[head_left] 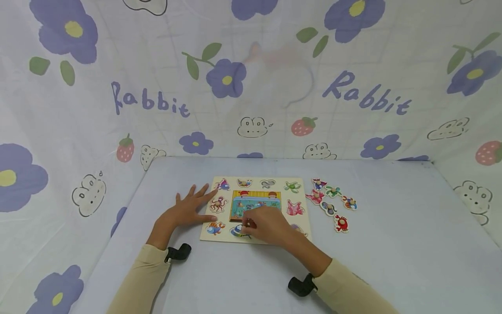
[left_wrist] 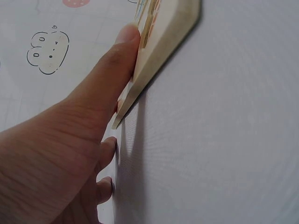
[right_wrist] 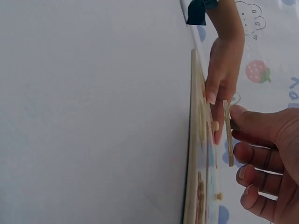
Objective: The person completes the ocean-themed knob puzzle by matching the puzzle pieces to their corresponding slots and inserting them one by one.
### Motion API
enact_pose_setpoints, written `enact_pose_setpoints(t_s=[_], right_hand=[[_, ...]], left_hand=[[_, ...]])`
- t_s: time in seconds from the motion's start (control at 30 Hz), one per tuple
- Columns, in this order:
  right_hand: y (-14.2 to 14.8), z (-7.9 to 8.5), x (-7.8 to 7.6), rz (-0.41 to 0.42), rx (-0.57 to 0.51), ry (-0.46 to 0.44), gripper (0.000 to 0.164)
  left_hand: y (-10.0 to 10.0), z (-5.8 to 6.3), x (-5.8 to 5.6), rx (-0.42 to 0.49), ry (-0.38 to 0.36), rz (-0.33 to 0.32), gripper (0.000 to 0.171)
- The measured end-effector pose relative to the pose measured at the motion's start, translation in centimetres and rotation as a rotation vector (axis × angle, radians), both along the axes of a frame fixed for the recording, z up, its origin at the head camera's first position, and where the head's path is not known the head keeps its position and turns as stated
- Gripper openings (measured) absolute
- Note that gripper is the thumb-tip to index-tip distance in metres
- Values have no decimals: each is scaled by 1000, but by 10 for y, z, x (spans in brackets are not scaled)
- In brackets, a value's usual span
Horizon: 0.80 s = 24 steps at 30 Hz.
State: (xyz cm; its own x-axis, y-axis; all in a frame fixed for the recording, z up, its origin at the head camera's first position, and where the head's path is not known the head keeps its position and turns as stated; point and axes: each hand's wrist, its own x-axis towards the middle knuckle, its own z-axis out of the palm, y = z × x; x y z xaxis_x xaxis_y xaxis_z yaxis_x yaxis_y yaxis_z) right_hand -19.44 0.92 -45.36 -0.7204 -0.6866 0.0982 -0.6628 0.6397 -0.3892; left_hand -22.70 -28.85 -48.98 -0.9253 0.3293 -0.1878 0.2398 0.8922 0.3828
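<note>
A pale wooden puzzle board (head_left: pixel 256 182) with sea-animal pictures round an aquarium scene lies on the table. My left hand (head_left: pixel 187 210) rests at its left side with fingers spread; in the left wrist view the thumb (left_wrist: pixel 110 65) lies along the board's edge. Over the board's lower middle, my right hand (head_left: pixel 268 224) pinches a puzzle piece by its knob. That piece (right_wrist: pixel 228 135) shows edge-on in the right wrist view, held apart from the board. A blue and yellow fish (head_left: pixel 237 230) shows under the right fingertips in the head view.
Several knobbed puzzle pieces lie right of the board, among them a red crab (head_left: pixel 341 223), a green turtle (head_left: pixel 333 191) and a pink piece (head_left: pixel 315 197). A printed cloth (head_left: pixel 274 96) hangs behind the white table (head_left: pixel 392 244).
</note>
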Motion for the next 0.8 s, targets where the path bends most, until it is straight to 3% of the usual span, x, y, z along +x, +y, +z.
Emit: enact_pose_setpoints(t_s=[0.8], right_hand=[[-18,-16,-1,-9,9,-23,18]], left_hand=[[1,4,2,1,3,4,94]])
